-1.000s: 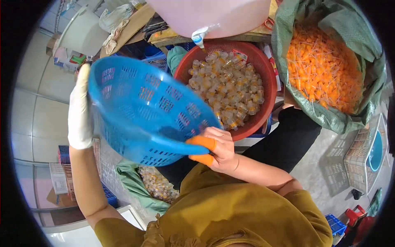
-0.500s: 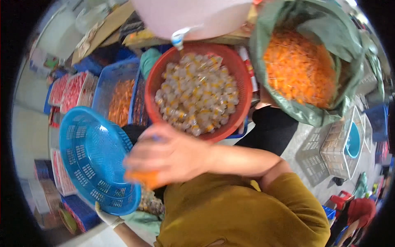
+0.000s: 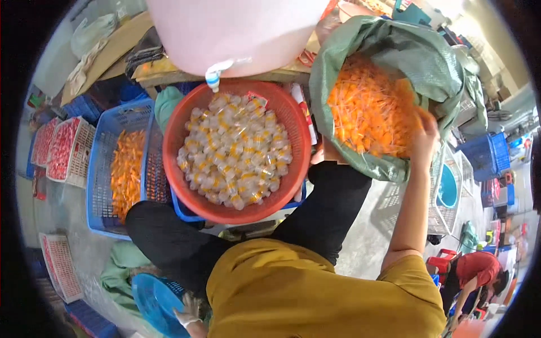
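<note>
At the lower left, my left hand [image 3: 189, 313], in a pale glove, grips the rim of a blue plastic basket [image 3: 155, 307]. My right hand [image 3: 426, 136] is bare and reaches over the near right edge of a green woven sack [image 3: 445, 62]. Small orange plastic pieces [image 3: 360, 107] with thin clear strands fill the sack's mouth. My right fingers are blurred among the pieces, so their hold is unclear. Between my knees stands a red round basket [image 3: 172, 163], heaped with small clear capsules [image 3: 236, 149] that have yellow bands.
A large pinkish tub [image 3: 231, 34] with a white and blue tap [image 3: 214, 79] stands behind the red basket. Left of it, a blue crate [image 3: 101, 191] holds orange pieces. White crates [image 3: 451, 217] stand on the right, and a person in red [image 3: 476, 267] bends at the lower right.
My right hand has gone from over the blue basket, where something orange was at its fingers, to the green sack. My left hand has lowered the blue basket toward the bottom left.
</note>
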Motion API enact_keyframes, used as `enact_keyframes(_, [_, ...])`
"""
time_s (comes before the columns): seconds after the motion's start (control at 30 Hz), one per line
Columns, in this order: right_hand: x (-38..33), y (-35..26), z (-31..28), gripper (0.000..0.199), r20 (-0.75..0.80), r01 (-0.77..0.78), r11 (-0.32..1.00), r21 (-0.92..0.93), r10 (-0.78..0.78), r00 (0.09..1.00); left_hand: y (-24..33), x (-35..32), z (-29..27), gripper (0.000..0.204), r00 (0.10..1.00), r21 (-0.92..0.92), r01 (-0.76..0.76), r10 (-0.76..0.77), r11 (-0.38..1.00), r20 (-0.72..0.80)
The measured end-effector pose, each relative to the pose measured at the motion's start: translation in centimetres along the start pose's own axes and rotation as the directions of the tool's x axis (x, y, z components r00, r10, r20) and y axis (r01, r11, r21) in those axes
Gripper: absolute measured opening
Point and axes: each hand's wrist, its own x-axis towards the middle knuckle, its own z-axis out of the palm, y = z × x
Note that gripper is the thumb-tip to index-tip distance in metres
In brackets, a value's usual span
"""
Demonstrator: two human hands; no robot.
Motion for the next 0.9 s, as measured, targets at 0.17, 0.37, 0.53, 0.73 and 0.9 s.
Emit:
enact_keyframes(0.17, [11.3,15.2,-2.7,0.045,0.155,-0.235,0.937,0.259,0.200,0.968,-1.2,-7.1,17.7,0.038,0.171,0.301,-0.947,0.621,-0.110,0.765])
enact_keyframes(0.37, [18.7,6.0,5.4,0.044,0.029,0.631,0.454,-0.630,-0.797,0.603,-13.3,-23.3,33.9,0.034,-0.092,-0.094,-0.996,0.193,-0.003,0.977])
enact_keyframes(0.53, [17.8,-9.7,3.2,0.050,0.421,0.430,0.190,-0.882,-0.089,0.903,-25.6,-29.1,37.7,0.073,-0.363,-0.378,-0.923,-0.464,0.064,0.808])
enact_keyframes(0.73, [24.7,-2.6,-3.5,0.047,0.434,0.469,0.255,-0.846,-0.183,0.882,-35.1,-34.1,38.8,0.079,-0.599,-0.700,-0.702,-0.638,0.130,0.483])
enact_keyframes(0.9, [20.2,-1.1,-4.9,0.045,0.461,0.543,0.305,-0.783,-0.302,0.835,-38.7,-42.2,43.2,0.087,-0.878,-0.916,-0.386,-0.346,0.107,0.329])
